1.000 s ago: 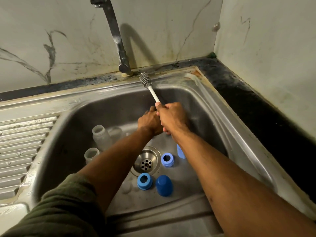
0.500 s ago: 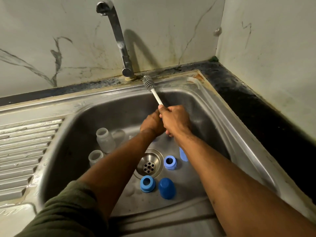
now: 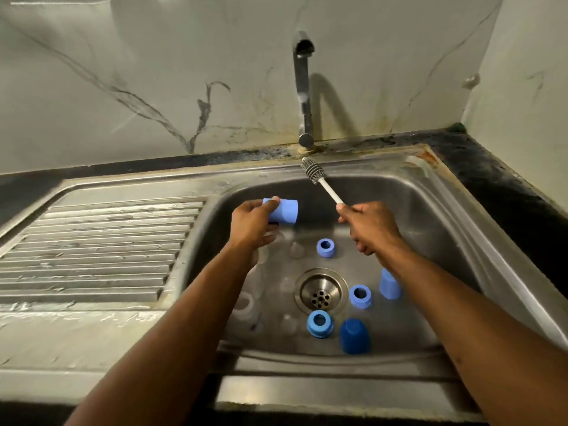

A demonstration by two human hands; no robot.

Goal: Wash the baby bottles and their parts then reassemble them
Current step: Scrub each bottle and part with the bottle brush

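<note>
1. The left hand (image 3: 252, 224) grips a light blue cap (image 3: 282, 211) with thumb and fingers curled round its closed end. The cap lies on its side above the basin, up and left of the drain (image 3: 321, 292).
2. The cap's long axis runs roughly level, left to right. Its open mouth faces right, toward the other hand.
3. The right hand (image 3: 370, 229) is clenched round the white handle of the brush (image 3: 318, 179), up and right of the drain. The shaft slants up and left, and its bristle head sits near the foot of the tap (image 3: 303, 87), well above the cap's mouth.
4. As I read it, the brush head must swing down and left to enter the mouth. The right hand has that short reach, while the left only steadies the cap.
5. Around the drain lie three blue rings, a dark blue cap and another light blue cap. Clear bottles lie blurred to its left.
</note>
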